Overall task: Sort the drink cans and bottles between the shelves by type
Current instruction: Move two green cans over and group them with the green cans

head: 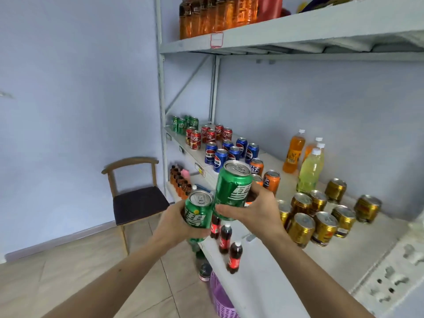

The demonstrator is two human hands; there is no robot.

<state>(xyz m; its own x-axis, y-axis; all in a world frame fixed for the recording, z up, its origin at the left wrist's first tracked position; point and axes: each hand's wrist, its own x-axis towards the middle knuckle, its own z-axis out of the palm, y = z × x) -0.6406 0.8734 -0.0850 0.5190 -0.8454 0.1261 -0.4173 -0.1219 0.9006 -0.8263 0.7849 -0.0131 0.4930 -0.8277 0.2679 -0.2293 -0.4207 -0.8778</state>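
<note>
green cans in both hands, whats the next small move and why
Probably carry both toward the far left end of the middle shelf. The left hand grips one green can and the right hand grips another, and a cluster of green cans already stands there, beyond the red cans and blue cans. Setting them beside that cluster keeps types together.

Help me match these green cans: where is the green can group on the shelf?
Head view: the green can group stands at the middle shelf's far left end, beside the red cans.
</note>
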